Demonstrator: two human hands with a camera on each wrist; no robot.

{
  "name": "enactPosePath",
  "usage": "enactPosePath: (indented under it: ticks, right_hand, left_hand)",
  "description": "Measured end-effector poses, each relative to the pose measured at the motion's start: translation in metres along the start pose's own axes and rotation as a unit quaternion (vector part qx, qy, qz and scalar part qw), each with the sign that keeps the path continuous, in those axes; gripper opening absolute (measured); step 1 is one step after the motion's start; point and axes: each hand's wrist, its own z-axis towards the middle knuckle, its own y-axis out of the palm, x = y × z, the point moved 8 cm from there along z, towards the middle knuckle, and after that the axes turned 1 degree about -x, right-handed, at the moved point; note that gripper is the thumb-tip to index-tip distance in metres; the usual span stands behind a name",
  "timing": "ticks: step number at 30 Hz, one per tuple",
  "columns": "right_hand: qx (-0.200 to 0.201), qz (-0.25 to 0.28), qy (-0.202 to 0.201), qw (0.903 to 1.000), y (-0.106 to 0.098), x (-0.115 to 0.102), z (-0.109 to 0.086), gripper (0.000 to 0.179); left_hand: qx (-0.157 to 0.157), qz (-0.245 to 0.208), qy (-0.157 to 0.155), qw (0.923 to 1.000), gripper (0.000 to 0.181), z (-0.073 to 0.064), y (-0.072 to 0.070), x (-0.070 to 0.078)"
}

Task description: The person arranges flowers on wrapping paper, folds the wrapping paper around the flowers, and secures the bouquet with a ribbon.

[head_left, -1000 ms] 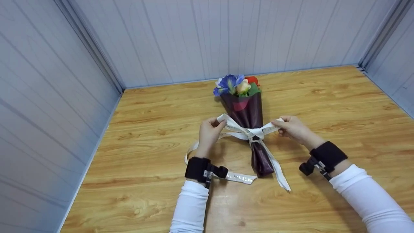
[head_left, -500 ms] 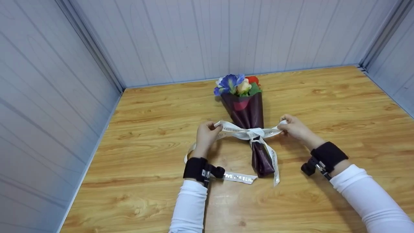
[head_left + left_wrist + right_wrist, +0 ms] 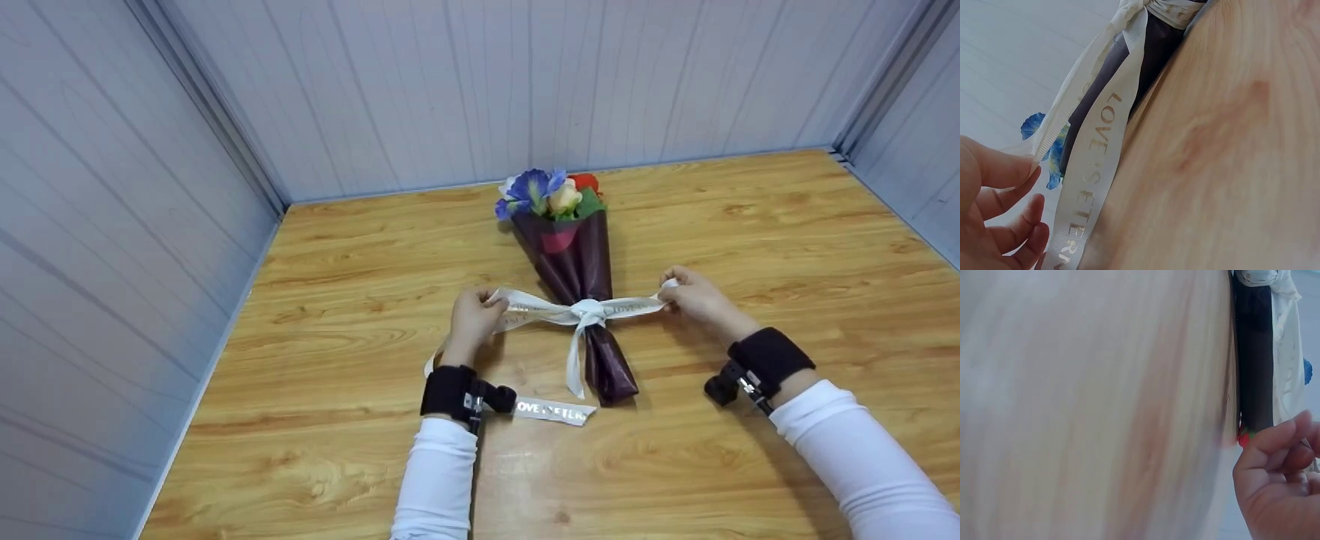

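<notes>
A bouquet point(image 3: 577, 262) in dark maroon wrapping lies on the table, its blue, cream and red flowers point(image 3: 551, 195) toward the back wall. White ribbon point(image 3: 589, 311) with gold lettering is knotted around its narrow middle. My left hand point(image 3: 474, 319) pinches one ribbon part between thumb and forefinger, left of the knot. On the other side, my right hand point(image 3: 694, 296) pinches a ribbon part drawn out to the right. One short ribbon end hangs down below the knot. In the left wrist view, a lettered ribbon strand point(image 3: 1095, 169) passes beside my left hand's curled fingers.
The wooden table point(image 3: 337, 450) has panelled walls point(image 3: 412, 90) at its back and sides. A loose ribbon tail point(image 3: 555, 411) lies near my left wrist, running under its black wrist camera point(image 3: 495, 397). Another black camera point(image 3: 724, 386) sits on my right wrist.
My hands have moved apart, the left slightly leftward and the right slightly rightward. The ribbon's loop has pulled into a small, tighter knot. The hanging end swung from the right to the left.
</notes>
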Motion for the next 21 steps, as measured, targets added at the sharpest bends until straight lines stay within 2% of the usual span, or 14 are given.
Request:
enactPosePath:
  ticks: [6, 11, 15, 18, 21]
  right_hand:
    - [0.006, -0.018, 0.005, 0.9998, -0.003, 0.003, 0.000, 0.013]
    - [0.015, -0.029, 0.007, 0.9994, -0.009, 0.011, -0.003, 0.014]
    - [0.010, -0.008, 0.005, 0.9999, -0.012, 0.017, -0.005, 0.013]
    - [0.006, -0.007, 0.003, 1.0000, -0.013, 0.019, -0.007, 0.014]
    - [0.009, -0.006, 0.005, 0.9999, -0.016, 0.020, -0.008, 0.015]
  left_hand:
    - [-0.017, -0.006, -0.023, 0.9996, 0.028, 0.001, 0.004, -0.010]
    - [0.009, 0.002, -0.018, 0.9998, 0.034, -0.008, 0.003, -0.012]
    - [0.024, 0.022, -0.002, 0.9995, 0.038, -0.014, 0.003, -0.011]
    - [0.034, 0.034, 0.001, 0.9988, 0.035, -0.018, 0.002, -0.013]
    - [0.047, 0.044, -0.010, 0.9979, 0.023, -0.017, 0.000, -0.016]
